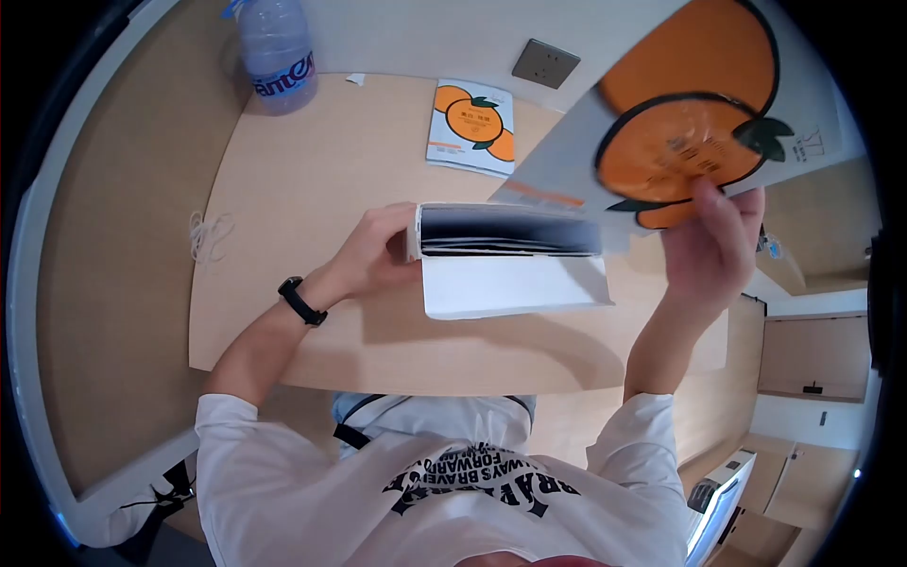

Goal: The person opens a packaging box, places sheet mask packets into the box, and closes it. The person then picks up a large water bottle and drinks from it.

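An opened white box (515, 283) stands on the wooden table, its flap folded out toward me and dark, thin contents showing inside. My left hand (383, 253), with a black band on the wrist, grips the box at its left end. Raised above the table on the right, my right hand (718, 236) pinches a white packet (680, 142) printed with large oranges and green leaves. The packet's lower left part hangs close to the box's right end. Behind the box lies a similar orange-printed packet (472, 128), flat on the table.
A large clear bottle (276, 57) with a purple label stands at the back left. A white cord (210, 236) lies near the table's left edge. A wall socket (546, 63) is behind the table. A lit screen (720, 506) shows at the lower right.
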Available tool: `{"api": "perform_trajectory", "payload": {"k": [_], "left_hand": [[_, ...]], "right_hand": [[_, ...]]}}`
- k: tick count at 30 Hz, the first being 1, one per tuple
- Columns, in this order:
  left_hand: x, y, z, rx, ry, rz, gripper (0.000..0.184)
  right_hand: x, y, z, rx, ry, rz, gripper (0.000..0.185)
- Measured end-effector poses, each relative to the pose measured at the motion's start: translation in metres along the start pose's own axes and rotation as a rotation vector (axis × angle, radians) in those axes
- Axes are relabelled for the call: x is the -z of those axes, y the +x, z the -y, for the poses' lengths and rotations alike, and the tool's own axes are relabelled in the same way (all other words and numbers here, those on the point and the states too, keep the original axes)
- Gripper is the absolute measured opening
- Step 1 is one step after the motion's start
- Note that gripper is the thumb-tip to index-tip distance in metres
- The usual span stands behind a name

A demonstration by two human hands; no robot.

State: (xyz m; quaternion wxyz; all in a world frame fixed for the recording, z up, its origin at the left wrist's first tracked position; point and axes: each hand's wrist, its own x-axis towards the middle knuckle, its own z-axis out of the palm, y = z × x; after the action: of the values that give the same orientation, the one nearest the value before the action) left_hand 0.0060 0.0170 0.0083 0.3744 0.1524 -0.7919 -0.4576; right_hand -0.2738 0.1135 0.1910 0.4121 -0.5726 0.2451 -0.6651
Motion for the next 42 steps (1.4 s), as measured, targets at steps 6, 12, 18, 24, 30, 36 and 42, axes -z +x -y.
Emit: {"api": "perform_trajectory", "payload": {"k": [6,12,18,24,30,36,42], "left_hand": [[0.001,0.000,-0.005,0.043,-0.020,0.006,0.045],[0.003,-0.005,0.000,0.013,0.061,0.016,0.044],[0.002,-0.003,0.009,-0.012,0.090,0.028,0.038],[0.003,-0.004,0.008,0.030,0.090,0.051,0.041],[0.006,0.001,0.000,-0.117,0.108,0.073,0.034],[0.008,-0.001,0.001,-0.081,0.102,0.085,0.034],[0.007,-0.002,0.000,-0.039,0.083,0.078,0.035]], "right_hand": [[-0.046,-0.009,-0.020,-0.048,-0.182,-0.095,0.031],[-0.034,0.001,-0.024,-0.083,-0.210,0.177,0.041],[0.001,0.030,-0.027,-0.012,0.089,0.227,0.041],[0.040,0.057,-0.114,-0.323,-0.695,-0.015,0.032],[0.060,0.042,-0.210,-0.489,-1.475,0.105,0.082],[0.074,0.046,-0.217,-0.523,-1.255,0.054,0.085],[0.096,0.044,-0.185,-0.699,-0.889,-0.161,0.078]]}}
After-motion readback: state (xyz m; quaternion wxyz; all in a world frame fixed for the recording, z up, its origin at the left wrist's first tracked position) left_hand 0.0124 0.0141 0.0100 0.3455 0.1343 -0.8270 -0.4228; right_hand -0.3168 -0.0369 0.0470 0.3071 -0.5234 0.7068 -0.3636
